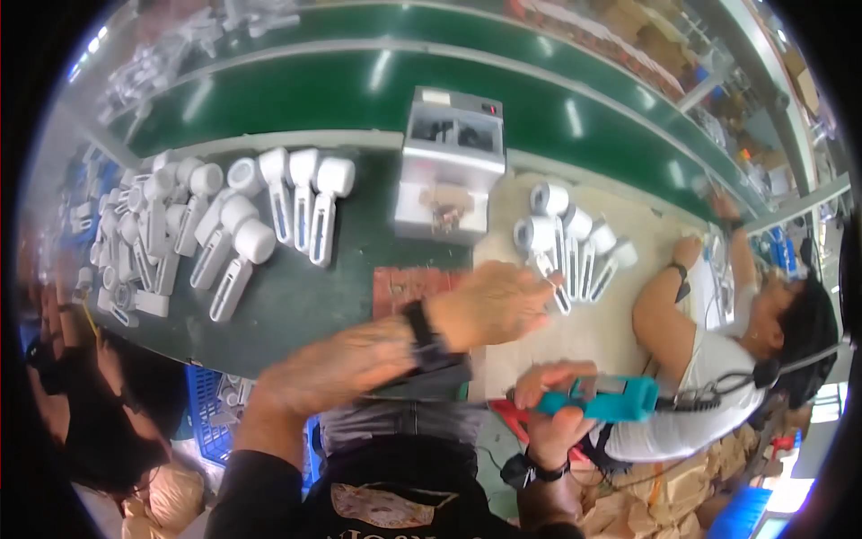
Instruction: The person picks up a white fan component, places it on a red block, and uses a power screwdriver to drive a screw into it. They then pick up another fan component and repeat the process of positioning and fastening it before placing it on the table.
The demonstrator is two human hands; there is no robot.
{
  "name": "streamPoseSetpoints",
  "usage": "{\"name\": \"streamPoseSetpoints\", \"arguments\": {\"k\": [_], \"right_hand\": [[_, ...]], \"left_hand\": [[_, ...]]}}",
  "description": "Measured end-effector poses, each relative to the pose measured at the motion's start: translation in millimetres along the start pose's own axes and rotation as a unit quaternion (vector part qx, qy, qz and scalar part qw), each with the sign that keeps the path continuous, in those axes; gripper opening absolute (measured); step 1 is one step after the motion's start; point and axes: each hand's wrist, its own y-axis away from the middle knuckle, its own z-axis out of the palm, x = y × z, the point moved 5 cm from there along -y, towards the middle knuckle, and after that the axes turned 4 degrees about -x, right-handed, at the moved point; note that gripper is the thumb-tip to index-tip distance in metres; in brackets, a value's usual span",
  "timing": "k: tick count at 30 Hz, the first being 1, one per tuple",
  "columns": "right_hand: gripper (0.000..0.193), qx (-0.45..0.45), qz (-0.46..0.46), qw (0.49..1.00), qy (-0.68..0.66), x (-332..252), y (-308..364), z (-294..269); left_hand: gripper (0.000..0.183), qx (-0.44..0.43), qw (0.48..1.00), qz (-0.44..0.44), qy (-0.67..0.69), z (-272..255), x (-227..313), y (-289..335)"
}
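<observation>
My right hand is wrapped round a teal electric screwdriver, its dark tip pointing left and a cord trailing off to the right. Stretched across the bench, my left hand is palm down, its fingertips over the slotted handle of a white round-headed part. Blur and the back of the hand hide whether those fingers grip it. Several similar white parts lie in a fanned row beside it on the right. A reddish mat lies partly under my left wrist.
A grey screw-feeder box stands at the bench's back middle. Many more white round-headed parts crowd the dark left side. A green conveyor runs behind. A co-worker sits close on the right. A blue basket stands below the bench at left.
</observation>
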Motion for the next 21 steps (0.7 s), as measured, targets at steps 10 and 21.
{"name": "streamPoseSetpoints", "arguments": {"k": [10,21], "right_hand": [[0.072,0.026,-0.061,0.996,0.060,1.6,-10.7,-24.3],[0.067,-0.010,-0.022,0.997,0.075,42.3,-45.9,3.2]], "left_hand": [[0.037,0.115,0.991,0.000,0.068,51.8,-27.5,-21.2],[0.050,-0.003,0.997,-0.062,-0.039,-53.6,-1.0,56.3]]}}
